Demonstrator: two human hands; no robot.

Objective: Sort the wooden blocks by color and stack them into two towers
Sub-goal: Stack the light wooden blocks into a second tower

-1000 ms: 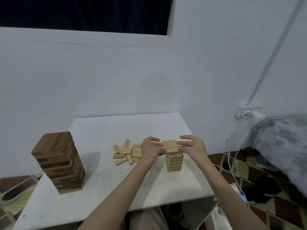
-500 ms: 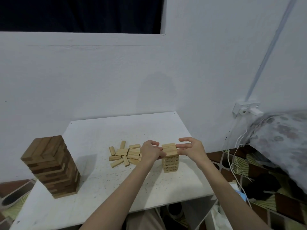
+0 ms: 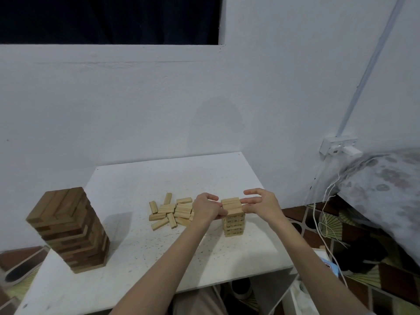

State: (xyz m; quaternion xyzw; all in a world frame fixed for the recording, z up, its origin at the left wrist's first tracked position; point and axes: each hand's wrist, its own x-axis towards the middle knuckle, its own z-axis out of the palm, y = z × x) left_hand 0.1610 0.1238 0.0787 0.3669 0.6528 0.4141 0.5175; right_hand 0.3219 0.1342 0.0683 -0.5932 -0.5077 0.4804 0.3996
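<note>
A short tower of light wooden blocks (image 3: 234,225) stands right of the table's middle. My left hand (image 3: 205,209) and my right hand (image 3: 259,202) pinch the top layer of light blocks (image 3: 231,205) from either side, level with the tower's top. A heap of loose light blocks (image 3: 170,212) lies just left of my left hand. A tall tower of dark brown blocks (image 3: 68,230) stands at the table's left.
The white table (image 3: 159,264) stands against a white wall. At the right are a wall socket (image 3: 338,147) with white cables, a patterned pillow (image 3: 386,187) and a patterned floor mat. The table's front edge is near my lap.
Both hands have stayed on the top layer of the light tower, setting it down level on the stack. The camera has shifted slightly; the dark tower and loose heap have not moved.
</note>
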